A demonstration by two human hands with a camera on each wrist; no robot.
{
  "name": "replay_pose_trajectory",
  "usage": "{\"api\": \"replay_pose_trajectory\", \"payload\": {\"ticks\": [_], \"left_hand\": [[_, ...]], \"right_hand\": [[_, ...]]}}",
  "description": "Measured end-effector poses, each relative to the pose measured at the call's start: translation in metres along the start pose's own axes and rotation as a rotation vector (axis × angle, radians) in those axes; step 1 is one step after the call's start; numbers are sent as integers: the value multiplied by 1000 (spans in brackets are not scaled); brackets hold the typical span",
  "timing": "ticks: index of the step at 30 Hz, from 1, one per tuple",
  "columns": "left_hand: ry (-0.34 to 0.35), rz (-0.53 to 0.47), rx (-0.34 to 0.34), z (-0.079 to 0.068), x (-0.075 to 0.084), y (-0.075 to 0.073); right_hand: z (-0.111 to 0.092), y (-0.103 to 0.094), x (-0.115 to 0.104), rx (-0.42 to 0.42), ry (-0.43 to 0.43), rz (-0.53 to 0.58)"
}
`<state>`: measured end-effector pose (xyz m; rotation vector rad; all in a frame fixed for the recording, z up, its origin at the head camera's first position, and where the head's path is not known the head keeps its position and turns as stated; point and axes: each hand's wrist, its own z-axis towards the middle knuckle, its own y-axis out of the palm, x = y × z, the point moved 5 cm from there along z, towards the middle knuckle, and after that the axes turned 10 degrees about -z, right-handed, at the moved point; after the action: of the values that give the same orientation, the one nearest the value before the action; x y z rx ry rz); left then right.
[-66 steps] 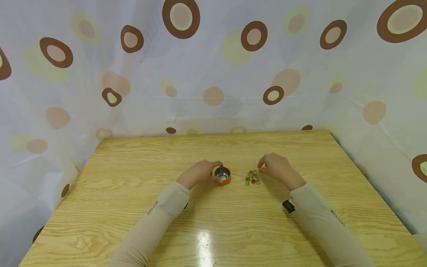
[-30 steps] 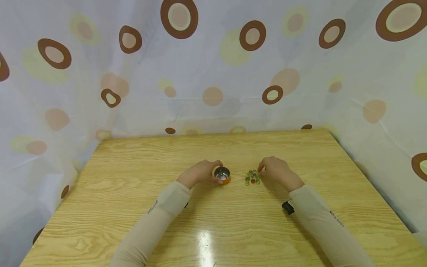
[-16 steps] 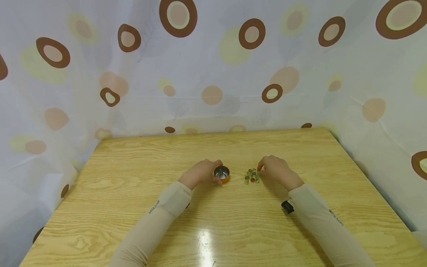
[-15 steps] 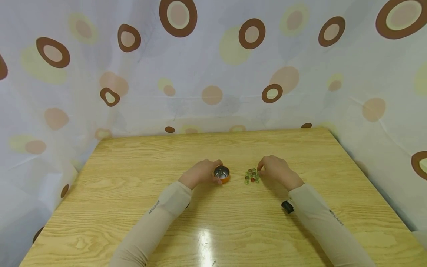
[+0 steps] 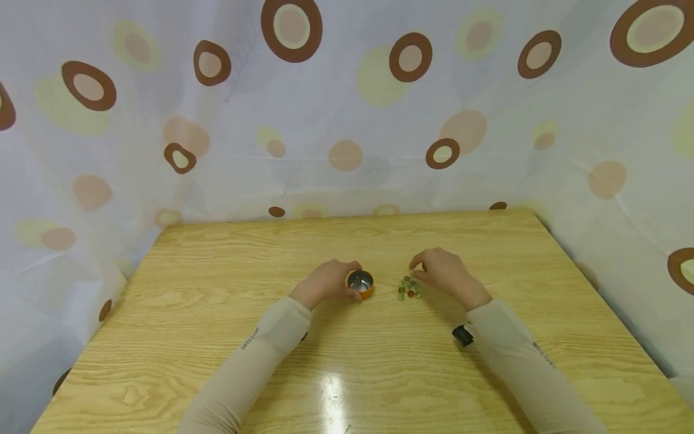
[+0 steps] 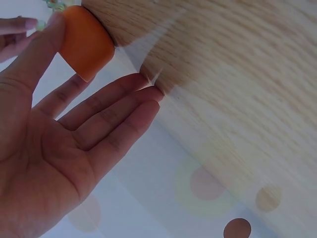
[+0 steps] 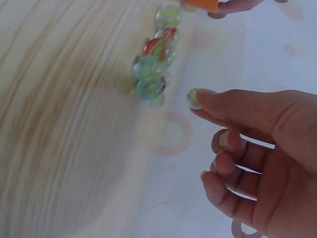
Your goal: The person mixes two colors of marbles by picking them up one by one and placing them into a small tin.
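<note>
A small orange bowl [image 5: 369, 293] with a shiny metal inside stands on the table, also seen as an orange wall [image 6: 89, 47] in the left wrist view. My left hand [image 5: 324, 283] holds it by the side between thumb and index finger, the other fingers stretched out. To the right of the bowl, several glass marbles [image 5: 410, 293], clear with green or red swirls, lie in a tight cluster. Just above them, my right hand [image 7: 257, 148] pinches one clear green-yellow marble [image 7: 194, 98] between thumb and index finger. I cannot tell whether the bowl contains marbles.
The wooden table [image 5: 260, 247] bears a bright glare spot near its front. A pale curtain [image 5: 347, 108] with brown and yellow circles hangs behind the table and along both sides.
My right hand has risen from the right side of the marble cluster and moved left, with a marble between its fingertips. The left hand and the bowl have stayed in place.
</note>
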<state>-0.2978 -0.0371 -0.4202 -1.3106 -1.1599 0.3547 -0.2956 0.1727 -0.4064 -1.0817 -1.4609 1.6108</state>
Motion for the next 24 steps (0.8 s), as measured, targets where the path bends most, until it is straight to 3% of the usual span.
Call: {"api": "replay_pose_trajectory", "payload": {"ticks": [6,14,24], "left_hand": [[-10,-2,19,0,-2,1],[-16,-10,43,1,-5,3],[37,-6,86,-1,-5,2]], "right_hand": [[4,-6,-18,35,-21,49],[3,-7,-28,20,-21,69],[11,-3,-40,19,-53,56]]}}
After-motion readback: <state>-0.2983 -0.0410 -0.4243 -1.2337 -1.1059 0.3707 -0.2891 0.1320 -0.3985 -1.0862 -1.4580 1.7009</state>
